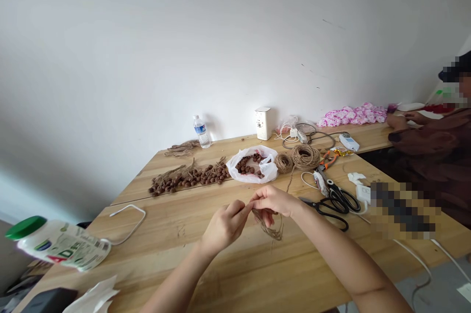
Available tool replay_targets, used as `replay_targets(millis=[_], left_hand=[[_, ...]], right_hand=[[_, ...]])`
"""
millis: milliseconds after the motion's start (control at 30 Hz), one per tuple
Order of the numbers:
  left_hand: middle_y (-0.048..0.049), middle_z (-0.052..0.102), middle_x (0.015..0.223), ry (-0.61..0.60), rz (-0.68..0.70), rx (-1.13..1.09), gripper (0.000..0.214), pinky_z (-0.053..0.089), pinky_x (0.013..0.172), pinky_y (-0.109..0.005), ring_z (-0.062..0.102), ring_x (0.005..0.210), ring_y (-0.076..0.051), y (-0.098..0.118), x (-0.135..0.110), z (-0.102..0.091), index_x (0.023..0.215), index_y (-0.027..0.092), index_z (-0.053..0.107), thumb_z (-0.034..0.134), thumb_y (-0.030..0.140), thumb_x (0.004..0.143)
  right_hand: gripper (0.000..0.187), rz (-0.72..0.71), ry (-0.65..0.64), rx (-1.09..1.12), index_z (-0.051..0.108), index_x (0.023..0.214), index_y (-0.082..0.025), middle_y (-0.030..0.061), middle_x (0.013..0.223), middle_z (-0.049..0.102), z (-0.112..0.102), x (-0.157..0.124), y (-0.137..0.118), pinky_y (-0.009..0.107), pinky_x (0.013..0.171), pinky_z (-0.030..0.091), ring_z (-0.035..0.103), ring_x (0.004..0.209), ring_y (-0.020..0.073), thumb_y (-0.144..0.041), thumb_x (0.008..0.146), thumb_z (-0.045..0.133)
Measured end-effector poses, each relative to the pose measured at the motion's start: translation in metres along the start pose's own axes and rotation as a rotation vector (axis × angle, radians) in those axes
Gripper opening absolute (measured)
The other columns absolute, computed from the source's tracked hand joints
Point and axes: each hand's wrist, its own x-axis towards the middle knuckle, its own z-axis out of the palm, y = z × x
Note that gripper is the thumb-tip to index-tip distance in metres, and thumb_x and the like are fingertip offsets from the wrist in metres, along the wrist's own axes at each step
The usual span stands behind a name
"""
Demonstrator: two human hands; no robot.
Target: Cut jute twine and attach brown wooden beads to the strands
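Note:
My left hand (223,224) and my right hand (274,202) meet above the middle of the wooden table (235,264). Both pinch a small bundle of jute twine (270,227), whose loose strands hang down below my right hand. Behind the hands a white plastic bag (253,164) holds brown beads. To its left lies a row of beads strung on twine pieces (189,178). Two balls of jute twine (300,157) sit to the right of the bag.
Black scissors (333,202), orange pliers (328,158) and a glue gun (321,181) lie at the right. A water bottle (201,131), a white box (263,123) and cables stand by the wall. A white jar (59,243) lies at the left. Another person (434,156) sits at right.

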Motion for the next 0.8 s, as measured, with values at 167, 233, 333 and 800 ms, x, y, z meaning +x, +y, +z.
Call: replay_targets(millis=[167, 233, 333, 800], left_hand=[[-0.0127, 0.065, 0.085, 0.048, -0.048, -0.114, 0.03, 0.047, 0.068, -0.029, 0.061, 0.074, -0.02, 0.003, 0.001, 0.004, 0.109, 0.024, 0.07, 0.054, 0.021, 0.084], [-0.0121, 0.066, 0.084, 0.09, -0.111, -0.258, 0.026, 0.047, 0.07, -0.029, 0.061, 0.074, -0.021, 0.007, 0.002, 0.003, 0.104, 0.024, 0.071, 0.058, 0.023, 0.081], [-0.0102, 0.065, 0.08, 0.212, -0.267, -0.432, 0.018, 0.047, 0.069, -0.028, 0.059, 0.073, -0.021, 0.013, 0.006, 0.001, 0.091, 0.022, 0.073, 0.064, 0.027, 0.076], [0.0114, 0.031, 0.046, 0.464, -0.902, -1.184, 0.038, 0.011, 0.038, -0.016, 0.02, 0.038, -0.001, 0.014, 0.026, -0.009, 0.07, 0.014, 0.057, 0.081, 0.037, 0.053]], right_hand=[[0.027, -0.005, -0.078, -0.002, 0.06, 0.088, -0.011, 0.0016, 0.06, 0.067, -0.006, 0.0, -0.001, 0.014, 0.028, 0.028, 0.053, 0.031, 0.0078, -0.034, 0.076, 0.06], [0.025, -0.001, -0.089, -0.063, 0.06, 0.093, -0.012, 0.001, 0.062, 0.067, -0.007, 0.001, 0.001, 0.015, 0.03, 0.031, 0.054, 0.033, 0.0081, -0.033, 0.079, 0.057], [0.017, -0.063, 0.07, -0.443, 0.063, 0.088, -0.013, 0.0001, 0.06, 0.065, -0.008, 0.006, 0.007, 0.017, 0.039, 0.037, 0.057, 0.041, 0.0095, -0.025, 0.085, 0.051], [0.014, -1.04, 0.728, -1.377, 0.06, 0.093, -0.016, 0.0079, 0.081, 0.06, 0.058, -0.002, 0.027, 0.036, 0.071, 0.046, 0.056, 0.078, 0.0212, -0.018, 0.087, 0.047]])
